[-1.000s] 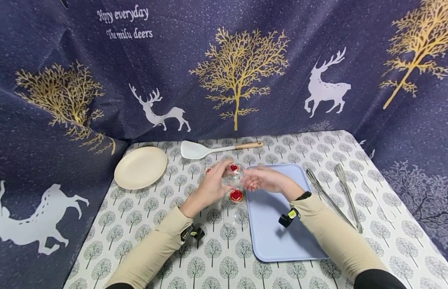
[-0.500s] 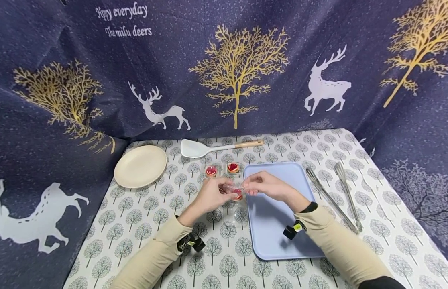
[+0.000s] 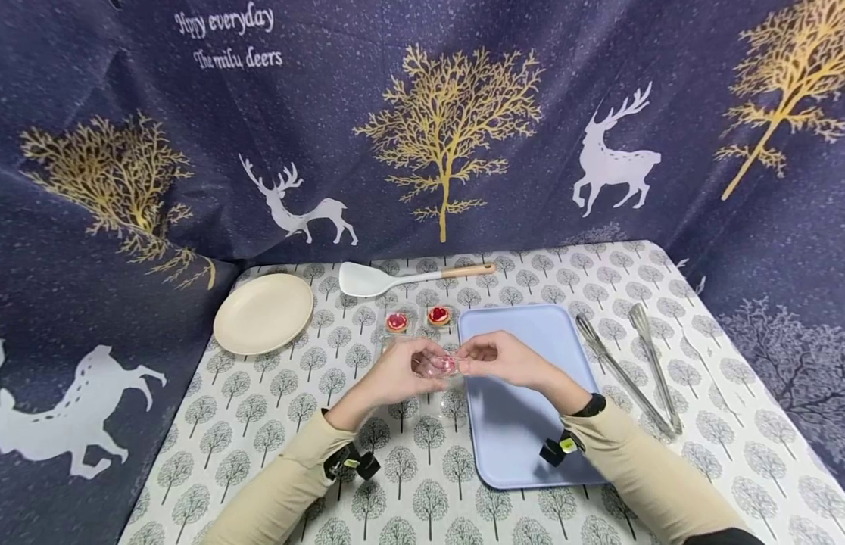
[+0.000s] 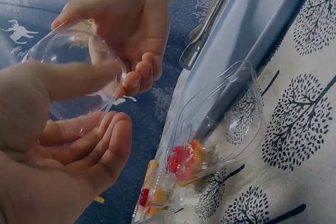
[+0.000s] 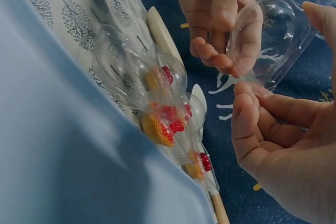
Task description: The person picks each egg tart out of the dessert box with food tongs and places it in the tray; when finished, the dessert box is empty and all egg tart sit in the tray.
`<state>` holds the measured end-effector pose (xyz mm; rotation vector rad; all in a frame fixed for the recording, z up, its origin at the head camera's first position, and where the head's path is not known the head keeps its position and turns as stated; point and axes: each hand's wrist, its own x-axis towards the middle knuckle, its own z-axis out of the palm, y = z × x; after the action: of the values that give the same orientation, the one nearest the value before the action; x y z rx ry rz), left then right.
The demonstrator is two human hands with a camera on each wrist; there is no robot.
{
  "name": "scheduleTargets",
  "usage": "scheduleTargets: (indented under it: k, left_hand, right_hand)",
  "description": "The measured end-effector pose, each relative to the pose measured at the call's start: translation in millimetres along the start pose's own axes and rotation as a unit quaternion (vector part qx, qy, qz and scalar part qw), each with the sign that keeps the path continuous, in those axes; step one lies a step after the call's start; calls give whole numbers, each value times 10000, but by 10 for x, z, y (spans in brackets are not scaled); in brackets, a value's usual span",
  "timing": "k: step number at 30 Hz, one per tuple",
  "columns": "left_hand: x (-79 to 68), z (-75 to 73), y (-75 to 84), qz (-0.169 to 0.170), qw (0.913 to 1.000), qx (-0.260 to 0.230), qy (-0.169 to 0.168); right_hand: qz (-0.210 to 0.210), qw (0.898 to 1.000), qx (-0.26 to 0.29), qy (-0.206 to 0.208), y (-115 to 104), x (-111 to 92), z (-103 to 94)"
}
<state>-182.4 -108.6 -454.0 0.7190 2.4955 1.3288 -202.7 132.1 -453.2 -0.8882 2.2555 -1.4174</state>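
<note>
Above the table, my left hand and right hand face each other and hold one clear plastic clamshell box between them. The left thumb lies across the clear plastic, its fingers beneath; the right hand pinches the other edge. No food shows inside this box. Below the hands, a small tart with red topping sits in an open clear container; in the head view it shows through the held plastic. Two more red-topped tarts, one on the left and one on the right, lie in clear packs behind the hands.
A light blue tray lies under the right forearm. Metal tongs rest to its right. At the back are a white spatula with a wooden handle and, on the left, a cream plate.
Both hands have come toward the person with the clear box, from near the back tarts to above the front one. The two back tarts are now uncovered in the head view.
</note>
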Motion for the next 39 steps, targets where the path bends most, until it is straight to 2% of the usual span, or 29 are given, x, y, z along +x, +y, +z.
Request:
scheduleTargets:
  k: [4,9,16,24,32,39]
  left_hand:
    - [-41,-25,24,169,9993,195,-273]
    - [-107,-42,46,356,9974,129,-619]
    - [-183,-62,88,707,9950,153,-691]
    - [-274,-48,76,619,9949,348,-721]
    - [-362,-17,89,696,9870,1122,-918]
    - [-450,48,117,512,9828,1379,-1114]
  right_hand:
    - [-189,9990,-366,200,-2,-55,26]
    - [-359,9971,-559,367,-15,-119,70]
    - [-673,9926,-875,515,-20,-198,147]
    - [-717,9851,-1471,523,-48,-284,224]
    - [-965,9771,-1831,503,-64,-390,293]
    - [-1179,9673,-2230,271,-80,-482,349]
